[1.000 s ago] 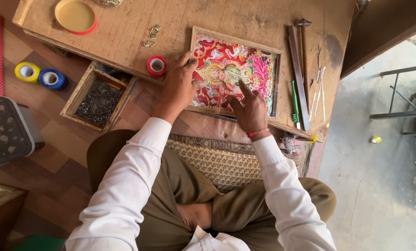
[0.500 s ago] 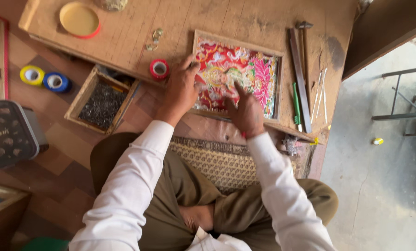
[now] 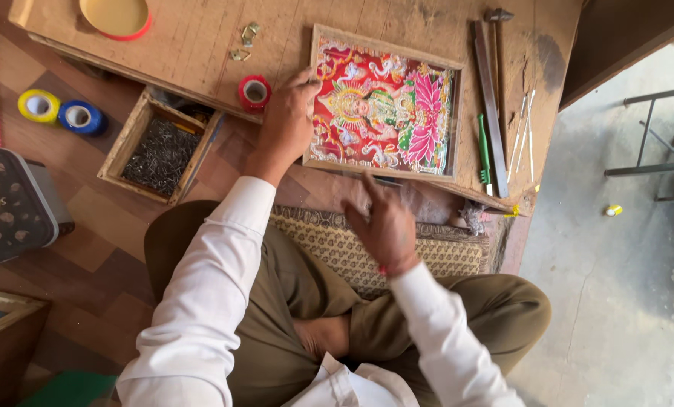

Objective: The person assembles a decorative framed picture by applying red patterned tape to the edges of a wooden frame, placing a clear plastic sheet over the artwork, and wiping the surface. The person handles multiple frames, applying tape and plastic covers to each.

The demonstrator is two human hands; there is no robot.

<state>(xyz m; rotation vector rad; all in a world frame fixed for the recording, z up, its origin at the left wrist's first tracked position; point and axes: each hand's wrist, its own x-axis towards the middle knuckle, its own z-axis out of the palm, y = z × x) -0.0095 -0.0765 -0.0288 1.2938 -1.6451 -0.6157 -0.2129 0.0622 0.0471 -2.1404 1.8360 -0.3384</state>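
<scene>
Here, the framed picture [image 3: 384,105] lies flat on the low wooden board [image 3: 186,45] in front of my crossed legs, its bright red and pink face turned up inside a plain wooden frame. My left hand [image 3: 286,128] rests on the frame's left edge, palm down, fingers curled over the rim so that the tips touch the picture's upper left corner; it presses there rather than grasping anything. My right hand [image 3: 386,224] hangs just below the frame's near edge, apart from it, with the fingers loosely spread and raised toward the picture, and it holds nothing that I can make out. Both forearms, in white sleeves, reach forward from my lap, the left one stretched further than the right. Just left of my left hand a red roll of tape [image 3: 255,93] stands on the board. Below it, off the board, an open wooden box of small dark nails [image 3: 160,154] sits on the floor, with a yellow tape roll [image 3: 39,105] and a blue tape roll [image 3: 79,117] further left. To the right of the frame lie a long dark metal bar [image 3: 489,105], a hammer [image 3: 497,45] and a green-handled tool [image 3: 484,154], all well clear of both hands. A patterned mat [image 3: 352,252] covers the floor beneath my right wrist.
</scene>
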